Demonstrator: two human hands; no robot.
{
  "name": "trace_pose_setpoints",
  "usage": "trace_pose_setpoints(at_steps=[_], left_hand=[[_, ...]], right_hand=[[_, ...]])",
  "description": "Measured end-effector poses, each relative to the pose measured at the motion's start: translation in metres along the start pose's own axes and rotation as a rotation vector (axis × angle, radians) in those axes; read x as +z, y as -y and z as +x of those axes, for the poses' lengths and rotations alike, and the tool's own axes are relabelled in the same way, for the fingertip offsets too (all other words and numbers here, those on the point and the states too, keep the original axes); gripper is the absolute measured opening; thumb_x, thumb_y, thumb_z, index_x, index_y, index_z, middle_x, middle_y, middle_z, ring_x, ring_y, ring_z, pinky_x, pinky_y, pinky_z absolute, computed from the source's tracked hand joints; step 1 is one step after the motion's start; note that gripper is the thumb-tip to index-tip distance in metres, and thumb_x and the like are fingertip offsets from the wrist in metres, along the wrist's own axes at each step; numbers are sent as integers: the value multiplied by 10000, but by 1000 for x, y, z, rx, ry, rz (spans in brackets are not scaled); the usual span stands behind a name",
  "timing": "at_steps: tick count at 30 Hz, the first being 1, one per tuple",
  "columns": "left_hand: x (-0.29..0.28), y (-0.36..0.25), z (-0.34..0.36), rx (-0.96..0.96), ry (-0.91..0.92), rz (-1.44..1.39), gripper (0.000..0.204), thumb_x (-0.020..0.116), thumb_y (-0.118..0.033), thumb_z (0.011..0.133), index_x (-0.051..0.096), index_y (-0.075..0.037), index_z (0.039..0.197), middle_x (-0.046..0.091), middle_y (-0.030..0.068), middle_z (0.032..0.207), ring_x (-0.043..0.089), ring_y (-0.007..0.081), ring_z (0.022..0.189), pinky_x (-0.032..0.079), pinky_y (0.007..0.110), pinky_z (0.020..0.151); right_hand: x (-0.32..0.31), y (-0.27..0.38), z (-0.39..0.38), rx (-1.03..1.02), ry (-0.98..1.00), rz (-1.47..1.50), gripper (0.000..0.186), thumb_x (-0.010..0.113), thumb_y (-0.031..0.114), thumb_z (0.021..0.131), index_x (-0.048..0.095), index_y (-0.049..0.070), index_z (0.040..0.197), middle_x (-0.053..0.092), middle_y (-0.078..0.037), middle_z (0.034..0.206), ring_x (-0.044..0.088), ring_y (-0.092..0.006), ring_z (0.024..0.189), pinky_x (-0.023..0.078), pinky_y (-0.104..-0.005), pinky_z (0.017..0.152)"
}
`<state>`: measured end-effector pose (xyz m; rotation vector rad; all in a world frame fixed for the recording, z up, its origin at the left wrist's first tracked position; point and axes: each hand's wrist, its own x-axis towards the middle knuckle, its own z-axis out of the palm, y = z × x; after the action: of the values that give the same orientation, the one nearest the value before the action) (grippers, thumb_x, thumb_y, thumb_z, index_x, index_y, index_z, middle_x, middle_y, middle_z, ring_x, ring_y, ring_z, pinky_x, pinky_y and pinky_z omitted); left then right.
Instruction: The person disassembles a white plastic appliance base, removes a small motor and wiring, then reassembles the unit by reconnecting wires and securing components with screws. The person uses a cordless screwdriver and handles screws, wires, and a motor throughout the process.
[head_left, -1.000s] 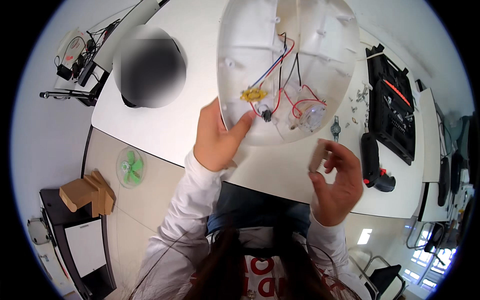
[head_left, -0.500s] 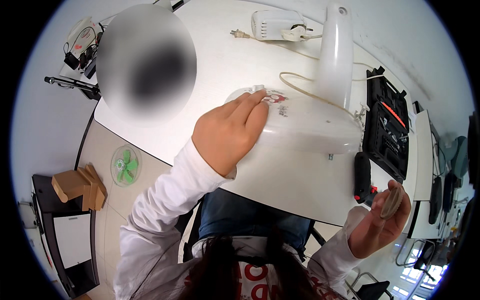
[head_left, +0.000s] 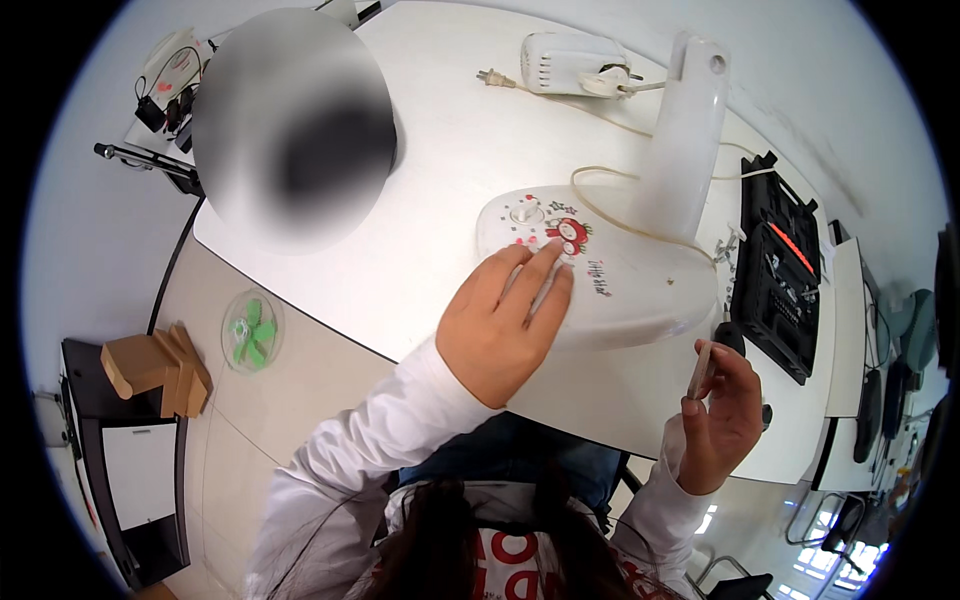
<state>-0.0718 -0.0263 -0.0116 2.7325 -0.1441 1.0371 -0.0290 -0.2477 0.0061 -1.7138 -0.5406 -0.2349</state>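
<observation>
Sleeves (head_left: 375, 430) of white cloth lead to two bare hands at a white table (head_left: 430, 150). The right hand (head_left: 718, 425) pinches a thin, flat, brownish piece (head_left: 700, 372) between thumb and fingers, above the table's near side. The left hand (head_left: 503, 335) grasps nothing, its fingers lying extended on top of a rounded white plastic housing (head_left: 640, 300), which rests in mid-table and bears a red cartoon print (head_left: 568, 235) and a small white knob (head_left: 525, 211). Just beyond the right hand sits a dark-handled tool (head_left: 730, 338), partly hidden. Farther right, loose screws (head_left: 728, 250) lie beside an open black tool case (head_left: 785, 280). A pale cord (head_left: 600, 203) loops over the housing near its long white arm (head_left: 685, 150); toward the far edge stands a white vented box (head_left: 565, 62).
</observation>
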Motion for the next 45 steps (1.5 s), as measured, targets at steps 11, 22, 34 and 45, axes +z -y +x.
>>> trace_pose_setpoints(at_steps=[11,22,34,45], left_hand=[[12,-18,-12,-195,-28,-89,570,762,-61,546,650,-147,1099,473,157,1154,481,384,1111,406,519,924],[10,-16,-16,-153,77,-43,654,799,-122,556,586,-126,1174,569,77,1109,534,260,1121,322,533,1021],[15,-9,-20,-108,-2,-116,722,767,-138,526,514,-39,1195,601,113,1075,558,268,1081,427,473,935],[2,14,10,-177,-160,-105,481,570,41,568,643,-34,1037,591,148,947,616,328,864,513,349,729]], right_hand=[[3,-7,3,21,54,-46,455,680,33,646,585,17,1091,626,-112,1083,520,-144,817,397,-253,703],[7,-10,8,11,106,-90,448,686,36,664,588,20,1101,630,-96,1081,527,-147,817,399,-253,691],[21,-5,11,-89,136,-282,463,743,-34,613,631,47,1055,647,-86,1064,571,-158,792,436,-254,640],[26,6,12,-175,142,-239,441,771,-9,653,624,51,1065,645,-92,1074,626,-203,884,482,-272,650]])
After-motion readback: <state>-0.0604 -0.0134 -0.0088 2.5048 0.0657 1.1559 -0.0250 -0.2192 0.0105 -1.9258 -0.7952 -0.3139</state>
